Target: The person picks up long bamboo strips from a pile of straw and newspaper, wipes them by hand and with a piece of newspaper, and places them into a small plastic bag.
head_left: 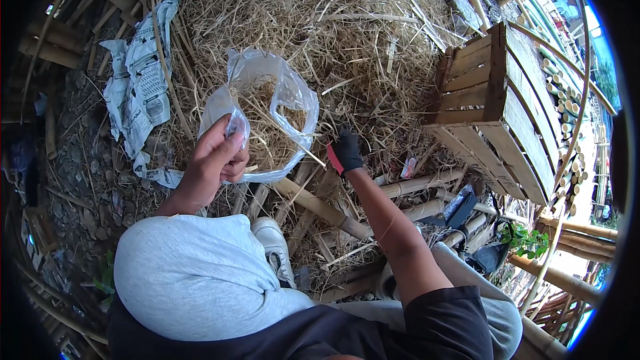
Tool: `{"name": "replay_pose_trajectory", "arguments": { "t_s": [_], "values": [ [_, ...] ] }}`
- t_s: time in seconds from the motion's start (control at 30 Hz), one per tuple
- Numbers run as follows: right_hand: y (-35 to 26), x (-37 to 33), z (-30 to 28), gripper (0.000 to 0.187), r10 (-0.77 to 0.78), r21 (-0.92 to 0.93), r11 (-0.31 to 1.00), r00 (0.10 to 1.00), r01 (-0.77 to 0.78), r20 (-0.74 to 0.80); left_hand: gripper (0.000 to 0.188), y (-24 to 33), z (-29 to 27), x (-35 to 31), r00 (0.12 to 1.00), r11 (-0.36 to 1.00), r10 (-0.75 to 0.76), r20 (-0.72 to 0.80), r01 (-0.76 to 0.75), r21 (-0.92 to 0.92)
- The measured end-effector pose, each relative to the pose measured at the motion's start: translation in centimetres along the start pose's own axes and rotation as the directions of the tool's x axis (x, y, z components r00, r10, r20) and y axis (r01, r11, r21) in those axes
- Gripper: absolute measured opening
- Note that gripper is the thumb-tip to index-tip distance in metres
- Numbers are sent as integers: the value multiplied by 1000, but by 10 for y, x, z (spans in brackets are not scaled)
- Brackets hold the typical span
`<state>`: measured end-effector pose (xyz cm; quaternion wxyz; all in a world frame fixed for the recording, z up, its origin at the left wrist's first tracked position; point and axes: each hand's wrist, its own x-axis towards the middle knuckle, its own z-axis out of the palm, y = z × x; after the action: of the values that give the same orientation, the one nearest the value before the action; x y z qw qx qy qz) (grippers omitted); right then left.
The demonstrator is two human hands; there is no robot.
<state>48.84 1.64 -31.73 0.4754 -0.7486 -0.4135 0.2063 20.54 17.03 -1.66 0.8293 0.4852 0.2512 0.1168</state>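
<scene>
A clear plastic bag (pixel 303 100) lies with its mouth wide over the heap of dry straw-like shavings (pixel 313 20), and some shavings show inside it. The bare fingers of my left hand (pixel 220 153) are closed on the near left part of its rim. Just right of the bag, my right hand (pixel 345 152), in a black and red glove, reaches down into the shavings. Its fingertips are dark against the heap, so whether they grip any shavings is unclear. One thin pale strip runs from the bag toward the glove.
A slatted wooden crate (pixel 497 110) stands at the right, beside stacked bamboo pieces (pixel 570 120). Crumpled printed sacking (pixel 143 87) lies at the left. Bamboo poles (pixel 320 208) cross the ground before me, near my white shoe (pixel 272 247). A dark box-like object (pixel 460 207) lies below the crate.
</scene>
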Motion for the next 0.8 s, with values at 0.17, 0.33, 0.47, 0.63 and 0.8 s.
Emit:
{"name": "replay_pose_trajectory", "arguments": {
  "t_s": [0.17,0.33,0.47,0.63,0.8],
  "values": [
    [-33,-1,2,33,23,2,1000,971,-24,237,26,5,-2,-7,999,1000,6,-33,-6,2],
    [-43,-2,-13,32,-233,-165,921,836,354,497,25,6,3,-2,999,1000,16,-39,-15,11],
    [-38,0,-14,32,-124,-195,951,874,240,469,27,5,4,-1,999,1000,22,-39,-22,5],
    [-5,27,-29,38,159,-75,986,974,-148,163,29,3,-6,-1,998,999,38,-45,-39,-19],
    [17,74,-77,23,30,97,995,931,6,-364,27,6,-1,7,998,996,54,-14,-55,-70]
  ]
}}
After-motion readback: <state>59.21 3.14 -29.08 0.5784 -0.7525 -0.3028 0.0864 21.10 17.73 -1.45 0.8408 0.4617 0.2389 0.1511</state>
